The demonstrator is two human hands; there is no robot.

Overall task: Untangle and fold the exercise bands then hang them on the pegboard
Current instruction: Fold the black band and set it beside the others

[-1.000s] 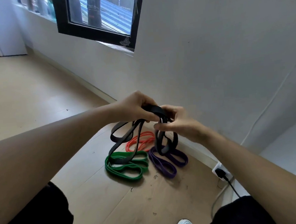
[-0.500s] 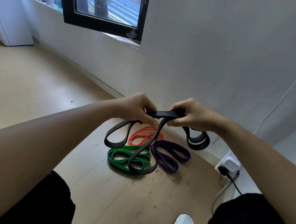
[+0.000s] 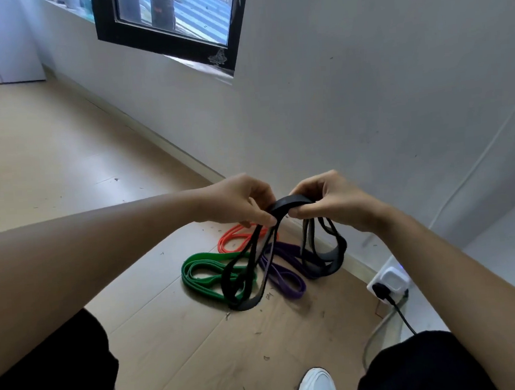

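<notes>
Exercise bands are the job here, and the black band (image 3: 290,202) is the one being worked: it is held up in the air in front of the person, well above the floor (image 3: 64,147), its middle arched between two hands with loops dangling either side. The left hand (image 3: 235,201) pinches the strap between thumb and curled fingers; the right hand (image 3: 334,203) grips it just beside, fingers wrapped round it. To fold it well, I'd say the two hanging bunches want evening out, strap laid flat on strap with no twist, and a firm pinch throughout, since slack rubber slips. A green band (image 3: 194,267), an orange band (image 3: 230,241) and a purple band (image 3: 288,282) lie close together on the floor by the wall (image 3: 365,96). Where the black loops overlap those colours I cannot tell how many turns there are or whether they cross, and no pegboard is in view
</notes>
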